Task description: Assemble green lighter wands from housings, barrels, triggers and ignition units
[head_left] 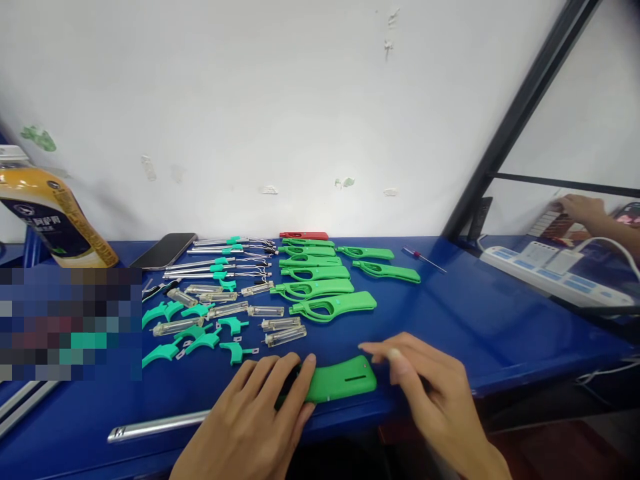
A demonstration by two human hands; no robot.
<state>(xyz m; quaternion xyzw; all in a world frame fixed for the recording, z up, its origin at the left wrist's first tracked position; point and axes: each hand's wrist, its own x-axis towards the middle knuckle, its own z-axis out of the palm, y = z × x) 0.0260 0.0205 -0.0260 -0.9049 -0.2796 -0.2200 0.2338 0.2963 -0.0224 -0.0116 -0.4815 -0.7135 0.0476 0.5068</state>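
My left hand (260, 407) is wrapped over the handle of a green long-nosed lighter (345, 380), holding it near the table's front edge. Its silver metal tube (160, 425) sticks out to the left from under the hand, and the middle of the lighter is hidden by my fingers. A dark slot and a small hole show at the handle's right end. Just right of that end hovers my right hand (430, 393), index finger stretched toward the handle, thumb tip apart from it, the other fingers curled. Nothing shows between its fingertips.
Beyond my hands lie several green handle shells (345, 305), a red shell (304, 235), clear fuel tanks (266, 311), teal triggers (203, 339) and metal tubes with wires (215, 251). A screwdriver (424, 258), phone (165, 251), bottle (55, 213) and power strip (555, 273) stand around. Another person's hand (583, 208) shows at right.
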